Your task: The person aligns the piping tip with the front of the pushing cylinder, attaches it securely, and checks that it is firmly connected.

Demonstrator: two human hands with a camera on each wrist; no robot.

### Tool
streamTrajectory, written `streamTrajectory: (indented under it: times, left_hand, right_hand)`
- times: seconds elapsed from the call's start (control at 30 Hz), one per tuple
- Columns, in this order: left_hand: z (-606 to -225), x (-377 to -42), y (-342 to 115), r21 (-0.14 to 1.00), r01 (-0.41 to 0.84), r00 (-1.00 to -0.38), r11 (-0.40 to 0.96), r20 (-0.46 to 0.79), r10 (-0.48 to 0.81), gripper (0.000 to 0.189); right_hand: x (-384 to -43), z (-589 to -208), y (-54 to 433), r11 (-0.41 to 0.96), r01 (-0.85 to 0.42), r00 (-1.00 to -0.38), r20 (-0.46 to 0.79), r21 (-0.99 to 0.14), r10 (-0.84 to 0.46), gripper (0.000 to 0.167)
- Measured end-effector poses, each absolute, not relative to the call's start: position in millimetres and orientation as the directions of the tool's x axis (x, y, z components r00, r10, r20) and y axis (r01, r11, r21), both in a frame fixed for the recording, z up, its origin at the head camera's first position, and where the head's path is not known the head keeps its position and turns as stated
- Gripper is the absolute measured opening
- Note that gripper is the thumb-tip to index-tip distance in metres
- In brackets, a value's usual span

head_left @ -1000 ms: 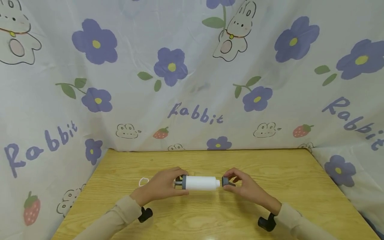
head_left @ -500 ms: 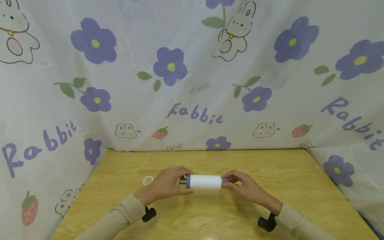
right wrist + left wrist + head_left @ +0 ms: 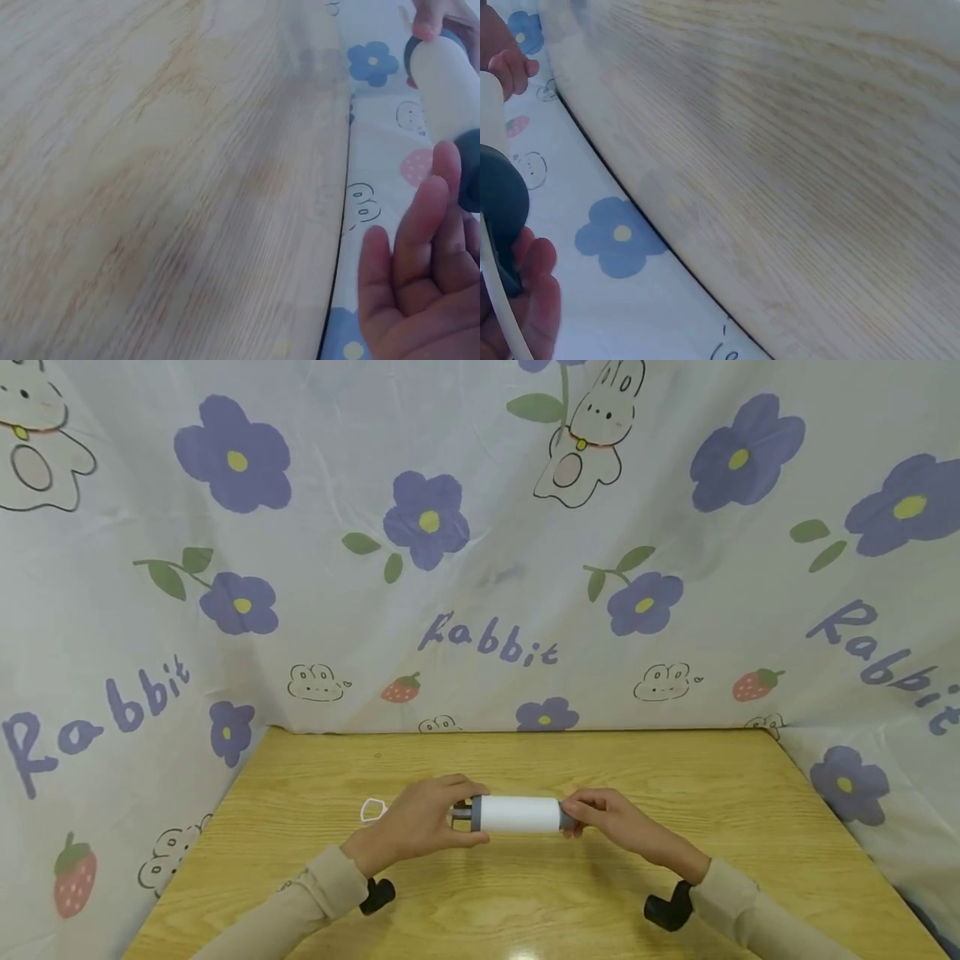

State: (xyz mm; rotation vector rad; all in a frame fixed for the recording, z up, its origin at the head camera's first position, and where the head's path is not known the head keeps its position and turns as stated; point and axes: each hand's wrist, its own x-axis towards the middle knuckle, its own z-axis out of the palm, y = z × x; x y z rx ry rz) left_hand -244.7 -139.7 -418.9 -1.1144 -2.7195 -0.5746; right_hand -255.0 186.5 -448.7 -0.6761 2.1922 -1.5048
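White cylinder [image 3: 520, 814] is between my hands, roughly level, held over the wooden table [image 3: 480, 893]. Left hand [image 3: 423, 817]: thumb and fingers pinching the gray collar [image 3: 476, 814] at its left end; short rod [image 3: 463, 814] sticks out into my palm side. Right hand [image 3: 615, 822]: thumb and fingertips pinching the gray end cap [image 3: 567, 816], outer fingers loose in the right wrist view. Cap sits against the tube, no gap visible; can't tell if it's seated or threaded.

Risks, my guess: if I tilt the cap against the tube axis, it could go on crooked and jam or cross-thread. Twisting while the left pinch is only on the collar could spin the whole tube, or loosen the collar if that turns too. Pushing hard end-on might drive the rod into my palm or skid the smooth tube out. Fingertip hold on the right is shallow, so a slip would drop the cap onto the wood.

Also a white loop [image 3: 372, 810] behind my left wrist; a white strip [image 3: 499, 292] crosses the collar in the left wrist view, maybe the same piece. Could snag if I turn that hand.
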Motion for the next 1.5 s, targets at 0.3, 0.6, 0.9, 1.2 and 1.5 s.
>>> streamTrajectory:
  times: [0.3,0.6,0.9,1.2,1.5]
  left_hand:
    - [-420,-245,-137,0.265,0.71,-0.704,0.653,0.299,0.644,0.055]
    - [-423,-247,-142,0.287,0.68,-0.733,0.675,0.279,0.62,0.057]
    - [-420,-248,-141,0.301,0.687,-0.727,0.662,0.294,0.621,0.056]
    - [-422,-245,-144,0.267,0.731,-0.681,0.628,0.347,0.645,0.056]
    - [-421,-244,-142,0.223,0.743,-0.665,0.631,0.355,0.657,0.056]
  right_hand:
    - [-255,-443,186,0.359,-0.165,-0.811,-0.081,-0.918,-0.58,0.064]
    - [-243,-450,191,0.509,-0.557,-0.811,0.297,-0.656,-0.504,0.043]
    - [-245,-455,187,0.501,-0.762,-0.647,0.527,-0.412,-0.551,0.041]
    - [-244,-450,184,0.418,-0.643,-0.728,0.342,-0.642,-0.594,0.009]
    - [-254,-440,188,0.415,-0.278,-0.788,-0.041,-0.866,-0.614,0.046]
